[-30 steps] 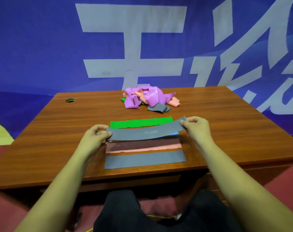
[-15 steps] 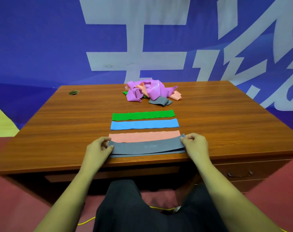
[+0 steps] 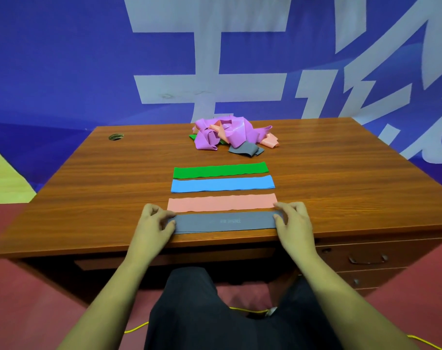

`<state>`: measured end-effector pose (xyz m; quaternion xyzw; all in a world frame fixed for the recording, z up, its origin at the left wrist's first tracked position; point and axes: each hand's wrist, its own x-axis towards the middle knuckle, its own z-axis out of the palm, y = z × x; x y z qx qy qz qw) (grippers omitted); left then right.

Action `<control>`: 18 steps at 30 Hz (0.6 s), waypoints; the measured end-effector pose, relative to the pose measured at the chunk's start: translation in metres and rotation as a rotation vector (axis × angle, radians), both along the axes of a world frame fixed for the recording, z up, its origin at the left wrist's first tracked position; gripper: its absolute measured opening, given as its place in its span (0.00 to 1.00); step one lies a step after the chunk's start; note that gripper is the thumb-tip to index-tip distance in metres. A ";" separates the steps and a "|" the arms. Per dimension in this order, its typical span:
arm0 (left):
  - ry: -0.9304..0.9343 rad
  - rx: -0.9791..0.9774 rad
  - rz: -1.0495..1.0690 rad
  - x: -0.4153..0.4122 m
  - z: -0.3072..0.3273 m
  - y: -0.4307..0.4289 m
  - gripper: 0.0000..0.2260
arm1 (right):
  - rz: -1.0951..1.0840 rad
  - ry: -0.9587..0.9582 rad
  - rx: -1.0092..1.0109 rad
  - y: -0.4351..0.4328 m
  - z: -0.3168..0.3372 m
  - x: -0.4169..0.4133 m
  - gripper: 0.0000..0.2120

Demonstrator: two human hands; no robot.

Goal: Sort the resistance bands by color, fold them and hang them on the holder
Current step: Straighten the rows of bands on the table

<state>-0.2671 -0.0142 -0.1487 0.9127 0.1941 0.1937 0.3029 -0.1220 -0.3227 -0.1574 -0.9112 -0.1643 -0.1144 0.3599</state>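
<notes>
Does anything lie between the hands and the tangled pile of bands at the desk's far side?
Yes. Between the left hand and right hand, both holding the gray band, and the tangled pile, the pink band, blue band and green band lie flat on the desk. Reaching over them looks possible.

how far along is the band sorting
Early. Done: green band, blue band and pink band lie flat in rows on the desk. In hand: left hand and right hand pinch the ends of the grey band at the near edge. Left: the tangled pile at the back, all folding and hanging; no holder is in view.
</notes>
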 end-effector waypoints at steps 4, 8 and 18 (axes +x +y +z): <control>0.026 0.022 -0.139 -0.005 0.000 0.008 0.13 | 0.125 0.020 -0.078 -0.006 0.000 0.002 0.17; 0.057 -0.012 -0.193 -0.006 0.002 0.018 0.15 | 0.253 0.115 -0.088 -0.017 0.004 0.008 0.21; 0.014 -0.013 -0.185 -0.009 -0.003 0.020 0.15 | 0.265 0.094 -0.038 -0.020 0.002 0.011 0.18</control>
